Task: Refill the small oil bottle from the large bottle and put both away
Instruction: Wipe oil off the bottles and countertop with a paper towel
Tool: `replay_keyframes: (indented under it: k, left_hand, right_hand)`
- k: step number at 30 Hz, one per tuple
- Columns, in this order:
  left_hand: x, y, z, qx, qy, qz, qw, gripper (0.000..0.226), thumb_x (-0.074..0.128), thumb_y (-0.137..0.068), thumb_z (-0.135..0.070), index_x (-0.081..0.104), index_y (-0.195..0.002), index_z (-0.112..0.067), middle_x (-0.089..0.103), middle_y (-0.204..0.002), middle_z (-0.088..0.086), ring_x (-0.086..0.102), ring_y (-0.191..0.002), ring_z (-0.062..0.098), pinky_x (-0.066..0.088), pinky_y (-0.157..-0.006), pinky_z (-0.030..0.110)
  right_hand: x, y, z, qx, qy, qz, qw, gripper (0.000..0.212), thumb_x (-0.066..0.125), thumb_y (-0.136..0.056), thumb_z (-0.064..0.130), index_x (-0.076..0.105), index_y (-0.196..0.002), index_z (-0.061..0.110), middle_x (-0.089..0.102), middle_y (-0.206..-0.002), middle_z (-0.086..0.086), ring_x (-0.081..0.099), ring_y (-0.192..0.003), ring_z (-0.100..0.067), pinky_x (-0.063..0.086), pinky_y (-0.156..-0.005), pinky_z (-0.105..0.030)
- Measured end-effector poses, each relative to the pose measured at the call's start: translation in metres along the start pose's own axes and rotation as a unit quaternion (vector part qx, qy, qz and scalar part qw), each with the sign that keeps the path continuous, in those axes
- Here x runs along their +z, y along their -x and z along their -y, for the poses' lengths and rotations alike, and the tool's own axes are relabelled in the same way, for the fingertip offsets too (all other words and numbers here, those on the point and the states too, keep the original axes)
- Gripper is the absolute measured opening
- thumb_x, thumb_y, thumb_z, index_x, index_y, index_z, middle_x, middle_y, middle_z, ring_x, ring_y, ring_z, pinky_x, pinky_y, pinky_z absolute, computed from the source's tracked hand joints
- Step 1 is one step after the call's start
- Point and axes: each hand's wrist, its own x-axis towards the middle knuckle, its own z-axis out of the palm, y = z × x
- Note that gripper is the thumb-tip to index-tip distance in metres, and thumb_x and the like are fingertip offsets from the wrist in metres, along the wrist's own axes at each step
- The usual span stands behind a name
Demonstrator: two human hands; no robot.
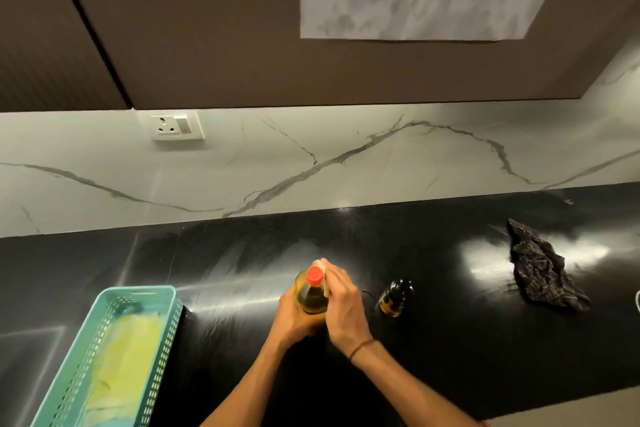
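Though half-hidden by hands [322,308], large bottle [311,291].

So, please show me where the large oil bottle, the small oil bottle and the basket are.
large oil bottle [314,277]: head view, on its red cap.
small oil bottle [394,298]: head view, on its body.
basket [165,340]: head view, on its right wall.

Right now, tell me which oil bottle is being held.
The large bottle with the red cap, gripped by both hands; the small dark bottle stands untouched to its right.

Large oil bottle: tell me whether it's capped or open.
Capped: the red cap sits on the large oil bottle, held upright by both hands.
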Motion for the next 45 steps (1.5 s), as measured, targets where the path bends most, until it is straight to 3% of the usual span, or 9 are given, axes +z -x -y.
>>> replay_keyframes:
  k: [3,9,18,26,32,34,37,40,45]
  left_hand:
    - [-0.001,0.003,-0.003,0.010,0.008,0.006,1.000,0.051,0.094,-0.064,-0.028,0.073,-0.111,-0.027,0.081,-0.103,-0.009,0.077,-0.099,0.006,0.061,-0.084,0.023]
    - [-0.005,0.001,-0.006,-0.019,-0.047,0.044,0.998,0.053,0.094,-0.059,-0.021,0.070,-0.106,-0.026,0.079,-0.100,-0.001,0.076,-0.095,0.018,0.063,-0.078,0.026]
    - [-0.006,-0.001,-0.019,-0.041,-0.104,0.086,0.990,0.063,0.095,-0.067,-0.018,0.058,-0.116,-0.033,0.070,-0.110,-0.005,0.069,-0.104,0.013,0.060,-0.090,0.029]
    - [-0.002,0.012,-0.021,-0.094,-0.103,0.072,0.988,0.054,0.092,-0.069,-0.025,0.060,-0.112,-0.032,0.068,-0.108,-0.004,0.067,-0.103,0.014,0.063,-0.083,0.030]
    - [0.004,0.002,-0.033,-0.154,-0.148,0.074,0.974,0.052,0.089,-0.078,-0.025,0.052,-0.114,-0.028,0.058,-0.102,-0.005,0.063,-0.107,0.017,0.053,-0.078,0.024]
    - [0.023,0.009,-0.071,-0.167,-0.216,-0.047,0.961,0.021,0.068,-0.094,-0.016,0.063,-0.115,-0.018,0.063,-0.110,0.007,0.065,-0.114,0.028,0.053,-0.089,0.037]
    - [0.013,0.014,-0.128,-0.091,-0.102,-0.145,0.980,0.036,0.037,-0.087,-0.005,0.070,-0.076,0.005,0.065,-0.079,0.022,0.065,-0.070,0.041,0.051,-0.062,0.044]
    - [0.042,0.009,-0.129,-0.087,-0.014,-0.359,0.929,0.030,0.054,-0.099,-0.001,0.073,-0.077,0.003,0.071,-0.078,0.016,0.068,-0.070,0.036,0.055,-0.051,0.042]
    - [0.025,0.022,-0.034,-0.019,-0.138,-0.055,0.989,0.021,0.067,-0.091,-0.024,0.066,-0.083,-0.043,0.065,-0.076,-0.017,0.062,-0.090,0.012,0.047,-0.068,0.004]
  right_hand:
    - [0.012,0.018,0.001,0.012,0.016,-0.027,0.999,0.047,0.043,-0.104,0.008,0.046,-0.151,0.013,0.043,-0.152,0.006,0.031,-0.149,-0.006,0.023,-0.121,-0.015]
    - [-0.027,-0.047,-0.008,0.003,-0.079,0.184,0.980,0.033,0.051,-0.099,0.011,0.077,-0.118,0.017,0.072,-0.120,0.002,0.065,-0.115,-0.010,0.053,-0.103,-0.037]
    - [-0.047,-0.144,0.074,-0.091,0.289,0.521,0.798,0.022,0.070,-0.081,0.000,0.082,-0.093,0.014,0.076,-0.089,-0.002,0.070,-0.080,-0.014,0.058,-0.068,-0.031]
    - [-0.004,-0.066,0.111,-0.308,0.492,0.433,0.689,0.011,0.054,-0.096,0.003,0.064,-0.097,0.007,0.061,-0.105,-0.017,0.064,-0.092,-0.039,0.045,-0.063,-0.040]
    - [-0.030,-0.078,0.103,-0.317,0.481,0.388,0.720,0.010,0.058,-0.094,0.006,0.067,-0.097,0.009,0.063,-0.104,-0.015,0.064,-0.093,-0.037,0.048,-0.063,-0.040]
    - [-0.026,-0.056,0.096,-0.353,0.500,0.386,0.691,0.015,0.057,-0.096,0.010,0.070,-0.103,0.009,0.062,-0.108,-0.015,0.062,-0.097,-0.036,0.042,-0.064,-0.040]
    - [-0.023,-0.030,0.079,-0.423,0.508,0.358,0.660,0.012,0.062,-0.094,0.016,0.072,-0.093,0.010,0.064,-0.097,-0.012,0.062,-0.088,-0.032,0.044,-0.063,-0.041]
    - [-0.031,-0.009,0.046,-0.538,0.498,0.252,0.632,0.022,0.052,-0.092,0.007,0.073,-0.087,0.007,0.069,-0.097,-0.017,0.064,-0.087,-0.036,0.054,-0.076,-0.047]
    - [-0.055,0.004,0.014,-0.547,0.429,0.139,0.705,0.026,0.053,-0.095,0.004,0.074,-0.109,0.001,0.065,-0.127,-0.022,0.063,-0.118,-0.038,0.058,-0.090,-0.038]
